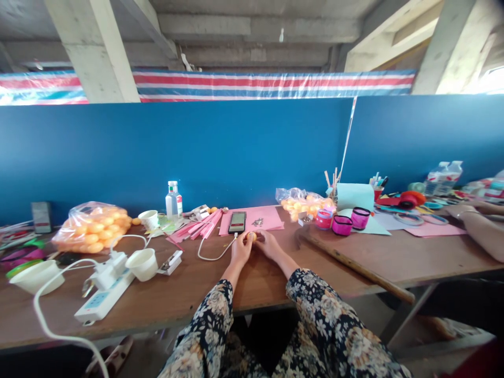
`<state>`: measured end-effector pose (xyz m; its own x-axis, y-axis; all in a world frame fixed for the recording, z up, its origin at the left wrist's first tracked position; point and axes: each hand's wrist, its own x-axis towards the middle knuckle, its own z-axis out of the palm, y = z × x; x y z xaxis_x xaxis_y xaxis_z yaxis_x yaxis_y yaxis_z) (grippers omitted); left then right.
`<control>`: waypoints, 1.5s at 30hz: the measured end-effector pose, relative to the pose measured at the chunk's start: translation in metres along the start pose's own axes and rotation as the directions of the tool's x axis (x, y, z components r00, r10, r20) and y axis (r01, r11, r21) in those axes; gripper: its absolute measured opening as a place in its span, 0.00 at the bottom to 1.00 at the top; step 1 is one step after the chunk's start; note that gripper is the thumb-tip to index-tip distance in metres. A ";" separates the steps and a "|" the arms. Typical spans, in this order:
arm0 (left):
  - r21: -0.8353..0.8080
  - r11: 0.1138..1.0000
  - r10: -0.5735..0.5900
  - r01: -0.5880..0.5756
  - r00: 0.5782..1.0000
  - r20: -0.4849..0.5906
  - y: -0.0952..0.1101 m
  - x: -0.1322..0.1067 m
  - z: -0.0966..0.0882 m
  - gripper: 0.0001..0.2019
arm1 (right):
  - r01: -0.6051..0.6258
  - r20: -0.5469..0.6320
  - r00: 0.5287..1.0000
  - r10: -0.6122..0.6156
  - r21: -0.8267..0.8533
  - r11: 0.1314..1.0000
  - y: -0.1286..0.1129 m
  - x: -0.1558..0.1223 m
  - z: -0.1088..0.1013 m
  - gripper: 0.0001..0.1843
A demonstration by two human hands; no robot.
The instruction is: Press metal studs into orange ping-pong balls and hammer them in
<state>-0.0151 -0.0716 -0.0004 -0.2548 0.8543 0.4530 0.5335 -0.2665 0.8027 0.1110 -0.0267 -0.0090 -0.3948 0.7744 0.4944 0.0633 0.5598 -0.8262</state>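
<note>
Between the fingertips of both hands is a small orange ball (252, 236), partly hidden by the fingers. My left hand (241, 249) is closed on its left side. My right hand (270, 245) meets it from the right, fingers pinched at the ball. Just beyond the hands, a phone-like device (237, 222) with a white cable lies on pink paper (271, 218). Beside the device is a small heap of shiny metal pieces (258, 222), too small to make out.
Left: bag of orange balls (92, 228), power strip (105, 296), white cup (142, 264), bottles (173, 202), pink strips (200, 226). Right: another ball bag (301, 203), a long wooden stick (356, 268), pink-black cuffs (342, 224). A co-worker's arm (482, 231) rests at far right. Blue partition (236, 147) behind.
</note>
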 end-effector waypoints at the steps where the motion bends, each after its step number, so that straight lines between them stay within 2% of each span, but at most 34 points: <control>1: 0.004 1.000 0.002 -0.002 1.000 -0.002 -0.001 0.000 0.000 0.16 | -0.001 0.003 1.000 0.001 0.003 1.000 0.000 0.000 0.000 0.15; 9: 0.011 1.000 0.003 -0.003 1.000 0.004 -0.002 0.001 0.000 0.16 | -0.007 0.017 1.000 0.006 0.032 0.999 0.002 -0.001 0.000 0.18; 17: -0.016 1.000 0.000 0.001 1.000 0.030 -0.001 0.000 0.000 0.16 | -0.018 0.005 1.000 0.018 -0.001 1.000 0.006 0.000 0.000 0.16; 32: -0.023 0.999 -0.026 0.027 0.999 0.025 0.008 -0.004 -0.002 0.22 | 0.003 -0.050 0.999 -0.004 -0.026 1.000 0.009 0.000 0.001 0.16; 45: -0.005 1.000 -0.012 0.012 1.000 0.023 0.008 -0.004 -0.003 0.18 | 0.021 -0.009 1.000 -0.021 0.002 1.000 0.010 0.000 0.001 0.17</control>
<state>-0.0123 -0.0781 0.0053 -0.2429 0.8673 0.4344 0.5267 -0.2582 0.8099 0.1111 -0.0215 -0.0174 -0.3879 0.7653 0.5136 0.0537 0.5751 -0.8163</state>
